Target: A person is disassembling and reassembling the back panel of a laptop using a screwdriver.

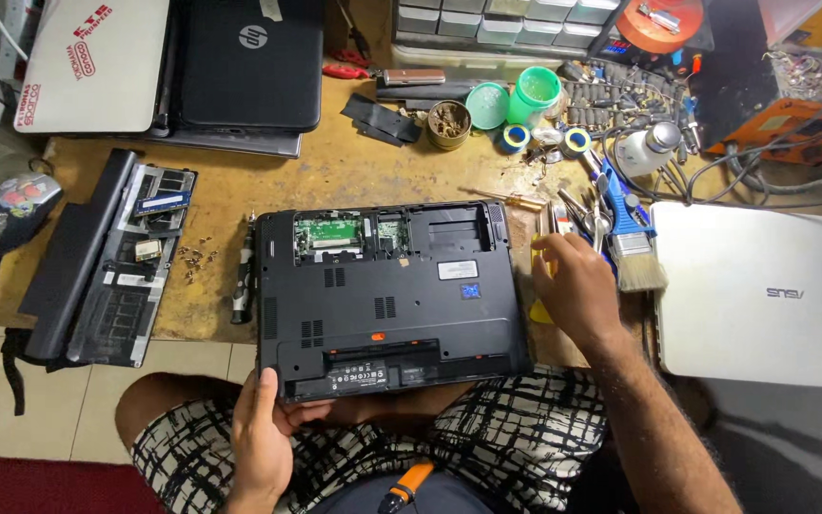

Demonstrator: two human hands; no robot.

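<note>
The upturned black laptop (387, 295) lies bottom-side up at the near edge of the wooden surface (335, 171), its front edge overhanging toward your lap, with an open memory bay showing a green board near its far left corner. Your left hand (261, 440) grips the laptop's near left corner, thumb on top of the casing and fingers curled beneath it. Your right hand (575, 286) rests just beside the laptop's right edge, fingers loosely curled and pointing toward a cluster of small tools; whether it pinches anything cannot be told. A yellow pry tool (539, 309) lies partly under that hand. Just beyond your right hand lies a blue-handled brush (632, 238), bristles toward you. Left of the laptop, a dark screwdriver (243, 276) lies parallel to its left edge, with loose screws (197, 259) scattered near it and a removed cover panel (111, 262) and a long battery (73, 252) farther left. A white closed laptop (763, 295) sits well apart to the right; a black closed laptop (251, 62) and another white one (92, 62) lie at the far side.
</note>
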